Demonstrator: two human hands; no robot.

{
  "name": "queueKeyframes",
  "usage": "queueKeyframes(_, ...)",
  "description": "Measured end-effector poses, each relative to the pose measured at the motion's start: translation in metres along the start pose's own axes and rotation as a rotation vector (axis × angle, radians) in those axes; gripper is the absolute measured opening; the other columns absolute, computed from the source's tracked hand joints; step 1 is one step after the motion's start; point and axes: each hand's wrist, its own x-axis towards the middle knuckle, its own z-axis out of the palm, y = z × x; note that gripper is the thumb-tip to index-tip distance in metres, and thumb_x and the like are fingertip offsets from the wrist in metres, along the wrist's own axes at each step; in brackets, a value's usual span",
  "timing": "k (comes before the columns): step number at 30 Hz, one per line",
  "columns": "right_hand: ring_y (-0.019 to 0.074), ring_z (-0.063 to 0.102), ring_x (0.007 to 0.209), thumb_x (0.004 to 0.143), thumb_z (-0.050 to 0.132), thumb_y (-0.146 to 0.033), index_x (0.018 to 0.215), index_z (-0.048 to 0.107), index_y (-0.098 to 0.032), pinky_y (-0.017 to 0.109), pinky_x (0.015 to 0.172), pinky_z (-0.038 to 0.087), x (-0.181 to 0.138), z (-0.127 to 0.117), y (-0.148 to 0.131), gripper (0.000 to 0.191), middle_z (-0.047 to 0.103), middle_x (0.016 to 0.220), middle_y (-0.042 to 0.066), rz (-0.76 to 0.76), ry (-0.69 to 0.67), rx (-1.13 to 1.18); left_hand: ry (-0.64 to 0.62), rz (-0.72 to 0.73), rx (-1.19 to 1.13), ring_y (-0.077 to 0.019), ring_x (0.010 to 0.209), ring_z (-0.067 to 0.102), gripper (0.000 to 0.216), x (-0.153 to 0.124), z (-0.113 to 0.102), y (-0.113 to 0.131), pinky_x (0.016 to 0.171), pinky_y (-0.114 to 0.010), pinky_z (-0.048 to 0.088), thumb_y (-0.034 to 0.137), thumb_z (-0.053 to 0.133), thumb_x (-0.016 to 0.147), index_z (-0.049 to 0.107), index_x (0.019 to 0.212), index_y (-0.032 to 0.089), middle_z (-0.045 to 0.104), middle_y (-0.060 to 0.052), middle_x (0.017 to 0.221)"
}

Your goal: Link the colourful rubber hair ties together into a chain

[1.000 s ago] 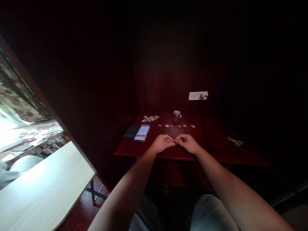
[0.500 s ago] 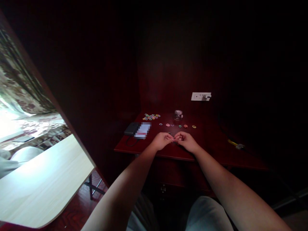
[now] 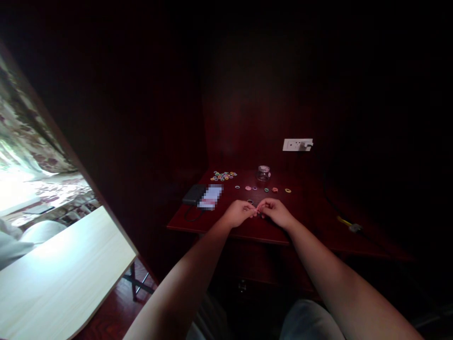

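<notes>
My left hand (image 3: 240,212) and my right hand (image 3: 276,211) meet fingertip to fingertip over the front of the dark red desk (image 3: 262,234). Both are closed in a pinch; what lies between the fingers is too small and hidden to make out. Just behind the fingertips lies a pale ring-shaped band (image 3: 250,201). Farther back runs a row of small coloured hair ties: a bluish one (image 3: 237,187), a pink one (image 3: 248,188), a purple one (image 3: 255,188), a green one (image 3: 266,190), an orange-red one (image 3: 275,190) and a yellow one (image 3: 288,191).
A loose pile of coloured hair ties (image 3: 223,176) lies at the back left. A clear jar (image 3: 263,174) stands behind the row. A phone (image 3: 211,196) and a black box with a cable (image 3: 194,194) lie left; a yellow-and-grey object (image 3: 355,227) lies right. A socket (image 3: 297,145) is on the wall.
The view has tilted slightly, so everything sits a little lower. My hands stay pinched together in nearly the same place, with a small shift of the fingers.
</notes>
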Motion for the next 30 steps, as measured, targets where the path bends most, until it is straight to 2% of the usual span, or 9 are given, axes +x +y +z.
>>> queueKeyframes(7, 0.0106, 0.054, 0.054, 0.069, 0.060, -0.034, 0.075, 0.056, -0.015, 0.024, 0.053, 0.043, 0.000, 0.003, -0.001, 0.020, 0.061, 0.063, 0.002, -0.009, -0.043, 0.094, 0.001, 0.011, 0.044, -0.0122, 0.065, 0.059, 0.027, -0.001, -0.001, 0.003, 0.065, -0.023, 0.047, 0.033, 0.053, 0.076, 0.065, 0.078, 0.010, 0.067, -0.008, 0.076)
queueKeyframes(14, 0.0091, 0.051, 0.050, 0.071, 0.059, -0.038, 0.070, 0.054, -0.016, 0.022, 0.048, 0.041, -0.007, -0.002, 0.007, 0.023, 0.057, 0.060, 0.000, -0.006, 0.093, 0.068, 0.002, 0.005, 0.056, -0.0120, 0.065, 0.059, 0.030, -0.004, 0.000, 0.007, 0.063, -0.023, 0.046, 0.035, 0.052, 0.078, 0.066, 0.085, 0.009, 0.067, -0.008, 0.078)
queueKeyframes(17, 0.0092, 0.050, 0.049, 0.070, 0.061, -0.040, 0.073, 0.054, -0.016, 0.022, 0.048, 0.041, -0.008, 0.000, 0.007, 0.025, 0.056, 0.060, 0.000, -0.017, 0.108, 0.061, 0.003, 0.010, 0.077, -0.0120, 0.064, 0.058, 0.031, -0.006, 0.000, 0.008, 0.062, -0.022, 0.046, 0.037, 0.052, 0.078, 0.066, 0.082, 0.009, 0.067, -0.008, 0.077)
queueKeyframes(24, 0.0100, 0.052, 0.054, 0.069, 0.062, -0.036, 0.076, 0.055, -0.015, 0.023, 0.053, 0.042, -0.009, 0.003, 0.002, 0.023, 0.061, 0.068, 0.003, -0.021, -0.065, 0.003, -0.008, 0.005, 0.037, -0.0114, 0.065, 0.059, 0.028, -0.005, -0.002, 0.005, 0.063, -0.022, 0.046, 0.032, 0.048, 0.080, 0.064, 0.081, 0.009, 0.067, -0.008, 0.077)
queueKeyframes(30, 0.0110, 0.054, 0.057, 0.072, 0.059, -0.039, 0.077, 0.057, -0.015, 0.025, 0.056, 0.043, -0.008, 0.001, 0.006, 0.025, 0.062, 0.070, 0.003, -0.012, -0.030, -0.019, 0.014, 0.006, -0.013, -0.0112, 0.066, 0.059, 0.025, -0.003, -0.001, 0.002, 0.065, -0.023, 0.047, 0.028, 0.048, 0.080, 0.064, 0.082, 0.009, 0.067, -0.008, 0.078)
